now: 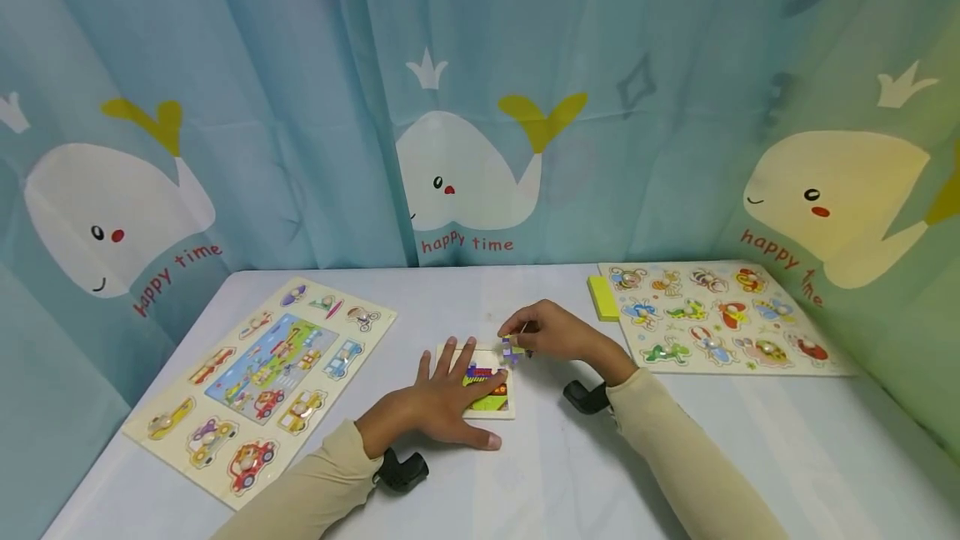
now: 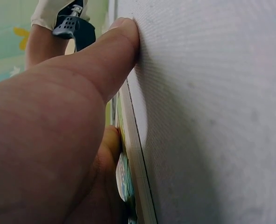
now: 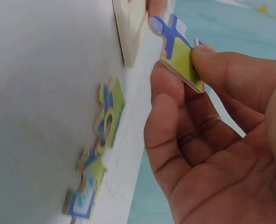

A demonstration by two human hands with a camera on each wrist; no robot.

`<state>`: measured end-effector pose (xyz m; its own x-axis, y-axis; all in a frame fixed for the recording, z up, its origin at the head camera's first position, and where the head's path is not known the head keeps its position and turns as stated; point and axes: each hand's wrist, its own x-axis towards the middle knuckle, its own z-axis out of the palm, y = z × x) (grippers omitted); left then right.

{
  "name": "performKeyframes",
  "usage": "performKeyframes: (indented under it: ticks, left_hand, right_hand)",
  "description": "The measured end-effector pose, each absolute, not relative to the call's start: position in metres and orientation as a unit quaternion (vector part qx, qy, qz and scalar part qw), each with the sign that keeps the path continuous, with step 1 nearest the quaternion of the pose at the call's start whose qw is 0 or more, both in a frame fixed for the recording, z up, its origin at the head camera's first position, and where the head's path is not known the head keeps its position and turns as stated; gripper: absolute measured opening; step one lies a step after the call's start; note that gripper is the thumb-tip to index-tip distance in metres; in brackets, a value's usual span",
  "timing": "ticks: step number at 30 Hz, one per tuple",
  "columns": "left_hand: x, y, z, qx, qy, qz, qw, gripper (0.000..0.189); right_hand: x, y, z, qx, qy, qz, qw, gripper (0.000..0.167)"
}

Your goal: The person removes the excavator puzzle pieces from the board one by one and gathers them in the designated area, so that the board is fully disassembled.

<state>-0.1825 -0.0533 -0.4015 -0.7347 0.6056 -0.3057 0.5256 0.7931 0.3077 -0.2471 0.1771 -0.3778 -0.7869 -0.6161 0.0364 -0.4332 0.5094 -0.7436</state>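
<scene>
My left hand (image 1: 444, 408) lies spread, fingers straight, over a small wooden jigsaw tray (image 1: 512, 408). A colorful assembled section (image 1: 480, 375) shows between and beside its fingers; the rest is hidden beneath them. In the left wrist view the thumb (image 2: 121, 39) touches the white tabletop beside the tray's edge. My right hand (image 1: 551, 333) pinches a green and blue jigsaw piece (image 3: 182, 58) between thumb and fingers, just above the tray's upper right corner. Several loose jigsaw pieces (image 3: 111, 114) lie on the table below that hand in the right wrist view.
A vehicle peg puzzle board (image 1: 330, 327) lies at an angle on the left. At the back right is an insect peg puzzle board (image 1: 795, 367), with a yellow block (image 1: 602, 298) against its left edge. Behind the table hangs a blue whale-print curtain (image 1: 315, 148).
</scene>
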Motion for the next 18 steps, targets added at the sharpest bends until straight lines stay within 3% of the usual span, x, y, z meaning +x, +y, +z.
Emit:
performKeyframes:
  ticks: [18]
  left_hand:
    - [-0.182, -0.052, -0.399, 0.297, 0.929, 0.099, 0.199, 0.089]
  right_hand:
    - [-0.254, 0.219, -0.366, -0.260, 0.879, -0.380, 0.125, 0.020]
